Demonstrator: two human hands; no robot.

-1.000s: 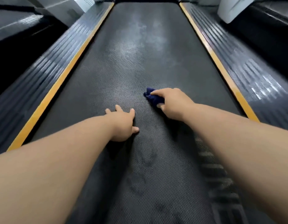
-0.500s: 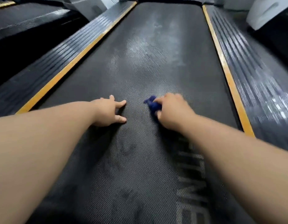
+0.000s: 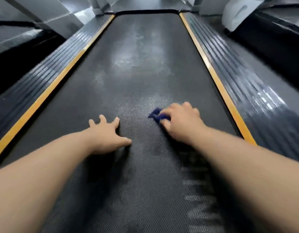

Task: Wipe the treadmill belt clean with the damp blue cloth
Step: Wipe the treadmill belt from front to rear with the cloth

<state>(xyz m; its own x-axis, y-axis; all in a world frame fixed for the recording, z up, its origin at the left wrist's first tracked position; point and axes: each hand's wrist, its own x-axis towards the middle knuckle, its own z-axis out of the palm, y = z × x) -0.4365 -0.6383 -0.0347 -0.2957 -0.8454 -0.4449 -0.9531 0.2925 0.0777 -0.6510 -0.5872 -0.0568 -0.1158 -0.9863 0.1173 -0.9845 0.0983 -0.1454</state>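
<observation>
Right hand (image 3: 182, 121): fingers curled over the blue cloth (image 3: 156, 114), bunching it and pressing it onto the belt (image 3: 137, 68). Only a small wad of cloth shows, sticking out on the hand's left side; the rest is hidden under the palm. Left hand (image 3: 106, 134): fingers straight and spread, thumb out to the right, palm flat on the belt, gripping nothing. Hands sit side by side, apart, cloth between them but touching only the right. Belt is dark and textured, with paler dull patches further up the middle. Yellow strips (image 3: 217, 81) run along both belt edges, ribbed dark side rails (image 3: 246, 78) outside them. Motion blur on the lower right.
</observation>
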